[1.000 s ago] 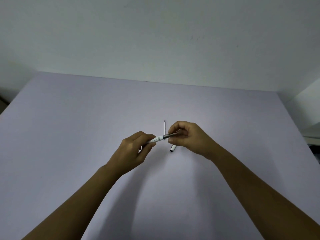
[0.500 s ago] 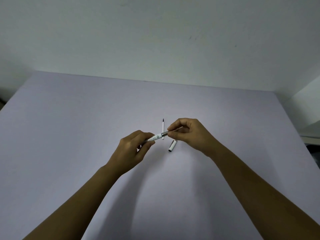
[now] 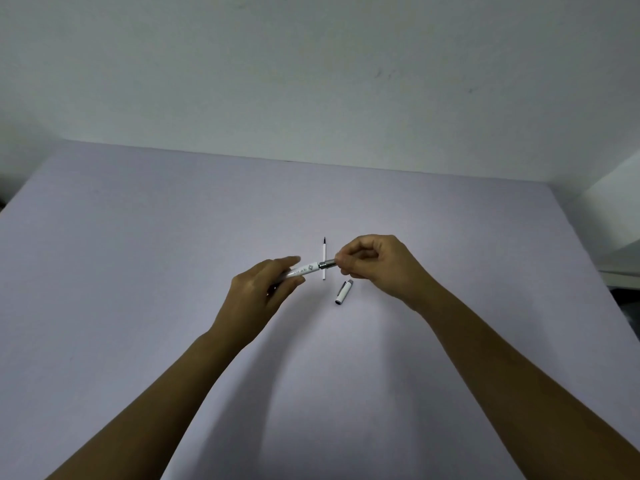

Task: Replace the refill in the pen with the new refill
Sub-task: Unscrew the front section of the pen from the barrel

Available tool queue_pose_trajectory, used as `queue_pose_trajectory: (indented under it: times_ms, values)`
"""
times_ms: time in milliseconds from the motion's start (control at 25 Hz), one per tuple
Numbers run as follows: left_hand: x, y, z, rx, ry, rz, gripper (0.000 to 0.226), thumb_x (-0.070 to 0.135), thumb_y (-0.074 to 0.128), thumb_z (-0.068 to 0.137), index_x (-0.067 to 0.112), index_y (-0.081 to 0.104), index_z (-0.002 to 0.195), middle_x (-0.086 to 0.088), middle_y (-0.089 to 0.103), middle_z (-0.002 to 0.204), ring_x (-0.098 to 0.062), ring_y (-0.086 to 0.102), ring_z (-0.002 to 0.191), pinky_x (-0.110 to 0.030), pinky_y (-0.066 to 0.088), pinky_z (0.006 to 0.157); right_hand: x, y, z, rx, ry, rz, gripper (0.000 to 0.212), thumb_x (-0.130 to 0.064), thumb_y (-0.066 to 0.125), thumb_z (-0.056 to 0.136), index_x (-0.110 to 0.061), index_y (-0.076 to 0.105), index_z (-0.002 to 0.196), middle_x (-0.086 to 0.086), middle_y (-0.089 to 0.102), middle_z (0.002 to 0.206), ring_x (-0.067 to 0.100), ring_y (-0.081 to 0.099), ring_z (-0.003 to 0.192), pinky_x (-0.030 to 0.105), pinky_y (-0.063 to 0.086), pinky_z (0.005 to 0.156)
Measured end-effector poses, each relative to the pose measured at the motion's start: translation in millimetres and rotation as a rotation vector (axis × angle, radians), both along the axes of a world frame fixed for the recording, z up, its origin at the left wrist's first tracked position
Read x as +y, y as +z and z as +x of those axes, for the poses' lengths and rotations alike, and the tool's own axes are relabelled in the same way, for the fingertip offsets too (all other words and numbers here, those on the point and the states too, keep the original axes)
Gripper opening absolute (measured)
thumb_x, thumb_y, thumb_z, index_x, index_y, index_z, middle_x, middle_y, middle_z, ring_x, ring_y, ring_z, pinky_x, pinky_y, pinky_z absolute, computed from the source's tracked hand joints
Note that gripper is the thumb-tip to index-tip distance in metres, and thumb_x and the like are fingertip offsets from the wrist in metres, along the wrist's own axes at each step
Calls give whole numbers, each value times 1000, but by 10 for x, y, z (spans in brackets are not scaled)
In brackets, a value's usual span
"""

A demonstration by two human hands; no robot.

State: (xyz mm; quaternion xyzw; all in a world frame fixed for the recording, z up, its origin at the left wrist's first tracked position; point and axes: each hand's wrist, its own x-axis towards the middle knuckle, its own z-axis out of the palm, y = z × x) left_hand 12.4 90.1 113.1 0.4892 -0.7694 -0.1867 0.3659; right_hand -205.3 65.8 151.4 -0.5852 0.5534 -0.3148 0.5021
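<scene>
In the head view, the left hand [image 3: 258,294] was closed around the pen [image 3: 306,270] barrel above the table [image 3: 138,271], while the right hand [image 3: 375,263] pinched the pen's metal tip section. The new refill [image 3: 324,259] lay just behind the pen and the cap [image 3: 343,292] just in front; a loosened tip section could slip free and knock either away.

A lavender table [image 3: 138,271] bears a refill [image 3: 324,258] and cap [image 3: 344,292].

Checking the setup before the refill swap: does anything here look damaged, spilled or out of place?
Nothing stands out. Both the left hand and right hand hold the pen; the cap and spare refill lie intact on the table.
</scene>
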Motion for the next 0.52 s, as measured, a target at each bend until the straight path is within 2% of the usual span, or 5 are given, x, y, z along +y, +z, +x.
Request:
queue_pose_trajectory:
  times_ms: [200, 280, 360, 440, 520]
  values:
    - [15, -44, 23, -16, 25, 28, 17, 28, 63, 83, 14, 65, 91, 2, 64, 70, -9, 46, 61, -9, 34, 56, -6, 6, 10, -30, -7, -8, 11, -21, 72, 78, -31, 72, 73, -9, 73, 69, 7, 70, 71, 19, 54, 68]
    - [26, -41, 25, -48, 55, 20, 17, 30, 62, 83, 16, 65, 93, 3, 66, 72, -6, 50, 60, -11, 35, 56, -8, 5, 7, -80, -42, 14, 12, -18, 73, 77, -30, 71, 79, -10, 74, 75, 9, 70, 76, 28, 55, 74]
    - [36, -49, 21, -42, 70, 11, 14, 24, 62, 84, 16, 65, 95, 3, 67, 75, -5, 52, 62, -19, 43, 56, -8, 15, 9, -124, -74, 37, 15, -17, 73, 78, -30, 69, 84, -10, 75, 78, 12, 70, 81, 39, 53, 84]
    - [46, -49, 3, -10, 50, 10, 15, 12, 64, 84, 13, 64, 99, 0, 66, 80, -4, 54, 66, -22, 50, 61, -10, 25, 22, -157, -94, 38, 17, -16, 72, 78, -29, 67, 87, -9, 75, 80, 11, 69, 81, 40, 52, 88]
    - [46, -55, -13, -22, 46, 3, 17, 6, 66, 82, 8, 65, 99, -5, 64, 83, -9, 56, 67, -19, 49, 65, -20, 40, 42, -181, -120, 24, 16, -16, 73, 78, -28, 68, 87, -8, 75, 78, 9, 68, 78, 36, 52, 88]
